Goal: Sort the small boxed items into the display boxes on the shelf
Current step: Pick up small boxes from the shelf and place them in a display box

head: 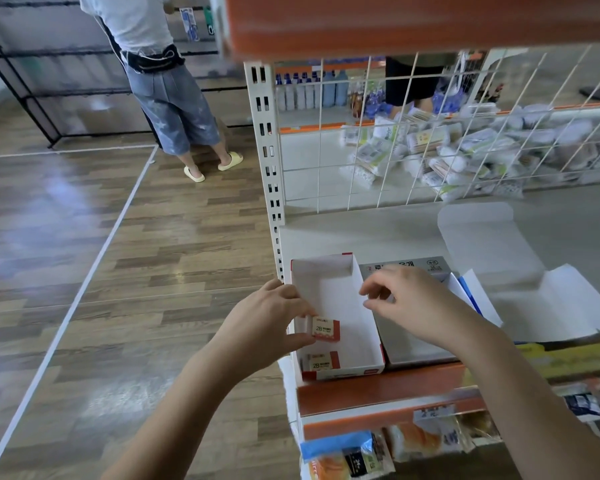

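Note:
An open white display box with red trim (340,289) stands at the shelf's left front. My left hand (271,320) pinches a small red and white "2B" box (325,329) over its left side. A second small "2B" box (323,361) lies in the display box's near corner. My right hand (413,303) hovers over the edge between this display box and a grey display box (406,266) to the right, fingers curled, thumb and forefinger close together; whether it holds anything is hidden.
An opened white carton with a blue edge (520,299) lies right of the grey box. A wire grid (430,133) backs the shelf, with packets heaped behind it. A person in jeans (167,98) stands on the wooden floor at the far left. Packaged goods (361,455) hang below.

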Motion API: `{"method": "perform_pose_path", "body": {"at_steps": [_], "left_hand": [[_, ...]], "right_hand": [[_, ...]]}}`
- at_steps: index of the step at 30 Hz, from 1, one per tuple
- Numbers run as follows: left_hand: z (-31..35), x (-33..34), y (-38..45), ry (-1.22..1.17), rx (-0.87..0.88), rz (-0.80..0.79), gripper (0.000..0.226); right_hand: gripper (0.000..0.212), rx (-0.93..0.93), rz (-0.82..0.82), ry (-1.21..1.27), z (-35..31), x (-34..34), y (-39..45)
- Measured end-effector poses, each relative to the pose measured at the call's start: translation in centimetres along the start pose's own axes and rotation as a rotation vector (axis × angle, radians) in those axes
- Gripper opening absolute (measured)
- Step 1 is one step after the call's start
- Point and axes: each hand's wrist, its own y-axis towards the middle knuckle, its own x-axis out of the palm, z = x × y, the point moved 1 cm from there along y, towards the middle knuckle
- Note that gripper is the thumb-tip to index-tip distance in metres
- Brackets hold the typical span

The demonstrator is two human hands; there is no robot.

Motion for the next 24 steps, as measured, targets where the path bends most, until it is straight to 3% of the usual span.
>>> {"method": "perform_pose_path", "body": {"at_steps": [7, 17, 24], "left_hand": [[0.7, -0.7, 0.9, 0.073, 0.0, -0.164, 0.038], [0.9, -0.5, 1.6, 0.196, -0.003, -0.235, 0.032], [1.1, -0.7, 2.2, 0.226, 0.035, -0.341, 0.028]], "right_hand": [[0.024, 0.106, 0.045, -0.078, 0.3, 0.8, 0.5], [0.036, 0.216, -0.023, -0.104, -0.4, 1.0, 0.8], [0.033, 0.223, -0.015, -0.075, -0.5, 1.3, 0.9]]}}
